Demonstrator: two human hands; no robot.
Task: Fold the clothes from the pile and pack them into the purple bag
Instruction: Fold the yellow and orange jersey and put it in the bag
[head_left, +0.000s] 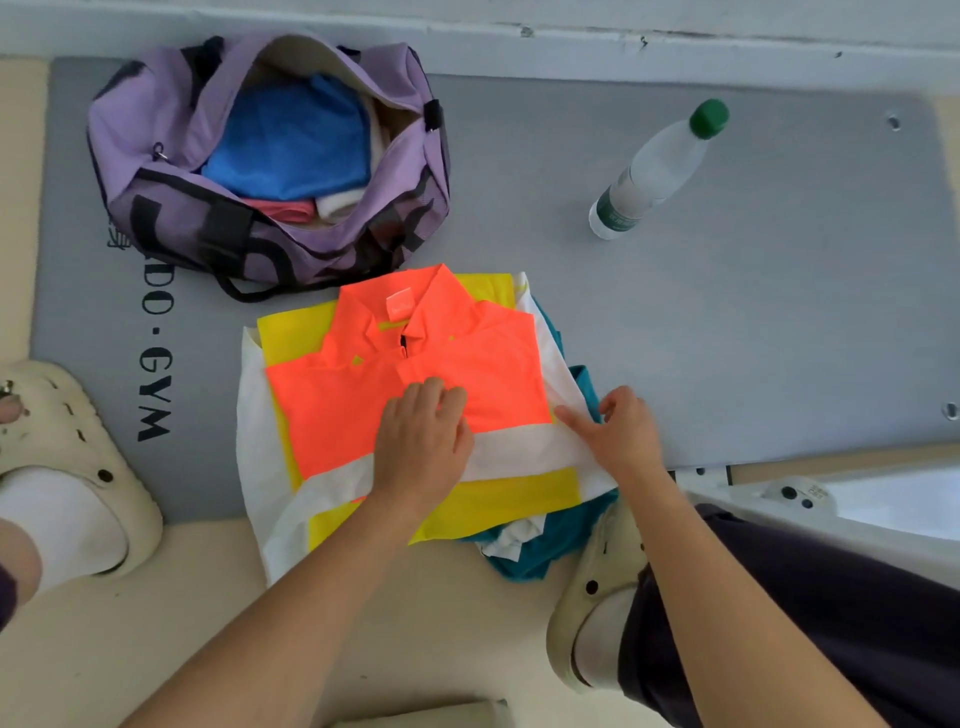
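Step in hand: folding. The jacket (415, 364), orange at the chest with white and yellow bands, lies front-up on the grey mat (727, 322), at centre frame, collar pointing to 12 o'clock.

The left hand (423, 441) lies flat on the lower chest of the jacket, fingers spread and straight, pressing the cloth down. The right hand (621, 431), at 3 o'clock from the left one, has its fingers curled at the jacket's right edge; it appears to pinch the white cloth there, though the grip itself is partly hidden by the knuckles.

Under the jacket, at its 4 o'clock corner, a teal garment (550, 545) shows, crumpled, with a scrap of white cloth on it. This is judged to be the rest of the pile, not yet folded.

Beyond the jacket, at 11 o'clock, the purple bag (156, 130) stands open on the mat, just beside the collar. It holds a folded blue garment (291, 140) on top, with pink and white pieces at its near edge.

At 2 o'clock, well apart from the clothes, a plastic bottle (654, 171) with a green cap stands on the mat.

Next move, as a judgement: hold the centre down with the left hand, bring the right side across to the middle, then fold the hem up toward the collar. The bundle must end narrow enough to fit the bag's opening.
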